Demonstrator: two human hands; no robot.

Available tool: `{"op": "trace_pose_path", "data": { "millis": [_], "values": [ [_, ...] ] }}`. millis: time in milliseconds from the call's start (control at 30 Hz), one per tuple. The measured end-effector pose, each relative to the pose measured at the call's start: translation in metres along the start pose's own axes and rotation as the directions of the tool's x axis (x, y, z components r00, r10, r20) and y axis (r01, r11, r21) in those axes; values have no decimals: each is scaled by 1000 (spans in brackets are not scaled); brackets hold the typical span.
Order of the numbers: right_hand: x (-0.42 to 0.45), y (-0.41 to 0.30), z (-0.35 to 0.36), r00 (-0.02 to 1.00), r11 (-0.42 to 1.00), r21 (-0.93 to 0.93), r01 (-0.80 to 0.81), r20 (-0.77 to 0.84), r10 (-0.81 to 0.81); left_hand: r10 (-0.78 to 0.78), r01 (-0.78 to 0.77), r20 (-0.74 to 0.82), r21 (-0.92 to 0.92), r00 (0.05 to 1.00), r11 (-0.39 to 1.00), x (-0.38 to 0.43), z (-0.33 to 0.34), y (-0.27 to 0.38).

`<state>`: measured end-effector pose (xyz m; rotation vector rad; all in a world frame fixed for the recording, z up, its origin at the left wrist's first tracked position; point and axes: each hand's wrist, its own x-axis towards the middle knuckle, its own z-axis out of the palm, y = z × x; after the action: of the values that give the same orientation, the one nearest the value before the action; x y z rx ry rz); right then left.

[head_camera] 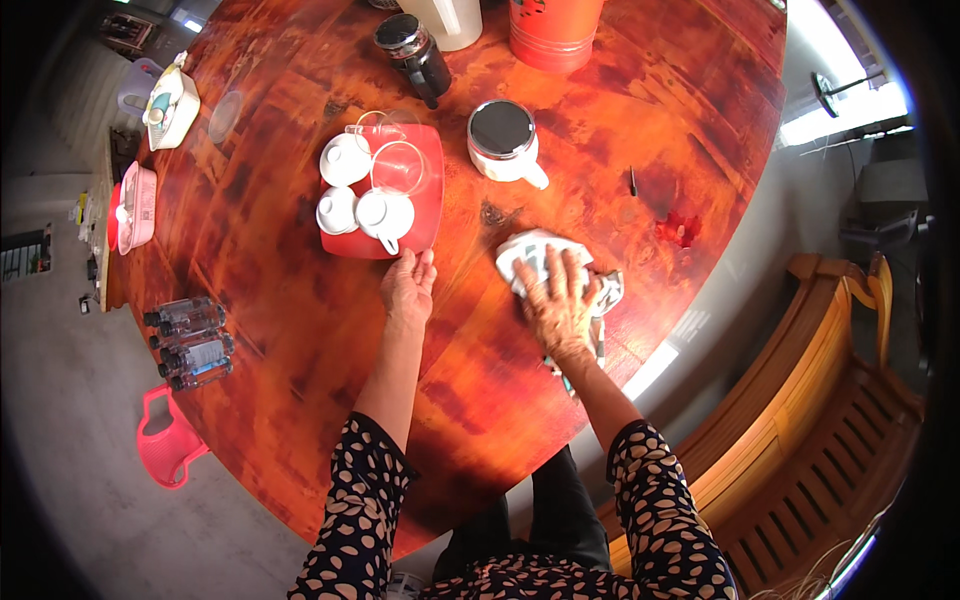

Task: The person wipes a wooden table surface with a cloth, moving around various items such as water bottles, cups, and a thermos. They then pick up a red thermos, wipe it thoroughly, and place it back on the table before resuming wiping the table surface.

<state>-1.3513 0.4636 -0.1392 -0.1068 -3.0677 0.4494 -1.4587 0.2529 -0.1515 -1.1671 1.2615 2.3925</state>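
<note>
My left hand (pixel 409 286) is at the near edge of a red plastic tray (pixel 429 191), its fingertips touching the rim; the thumb side is partly hidden. On the tray stand white cups (pixel 345 160) and clear glass mugs (pixel 397 168). My right hand (pixel 559 304) lies flat, fingers spread, on a bunched patterned cloth (pixel 534 246), pressing it to the wooden tabletop (pixel 480 352). Part of the cloth trails under the wrist. Beyond the hands is a white lidded mug (pixel 504 142) with its handle towards me.
A dark lidded jug (pixel 420 64), a pale pitcher (pixel 454 22) and a red bucket-like container (pixel 553 37) stand at the far side. Plastic bottles (pixel 191 345) and baskets (pixel 174 109) line the left edge. A small dark object (pixel 634 182) lies right. A wooden bench (pixel 787 420) flanks the table.
</note>
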Motion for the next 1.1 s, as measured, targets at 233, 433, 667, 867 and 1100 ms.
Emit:
{"op": "trace_pose_path", "data": {
  "millis": [233, 433, 667, 867, 1100],
  "values": [
    [-24, -27, 0, 978, 983, 76, 166, 113, -174, -3, 1, -109, -16, 994, 1000, 6, 9, 6],
    [-28, -30, 4, 963, 978, 66, 199, 172, -208, 78, -71, -168, 52, 983, 996, 12, -8, 19],
    [-67, -69, 39, 815, 823, 188, 537, 139, -563, 147, -102, -216, 210, 965, 972, 9, -65, 45],
    [-12, -87, 21, 944, 950, 143, 277, 145, -297, 163, -96, -291, 233, 943, 968, -2, -147, 73],
    [74, -111, 38, 973, 967, 109, 232, -6, -232, 168, -84, -308, 267, 936, 960, -6, -194, 98]
  ]
}}
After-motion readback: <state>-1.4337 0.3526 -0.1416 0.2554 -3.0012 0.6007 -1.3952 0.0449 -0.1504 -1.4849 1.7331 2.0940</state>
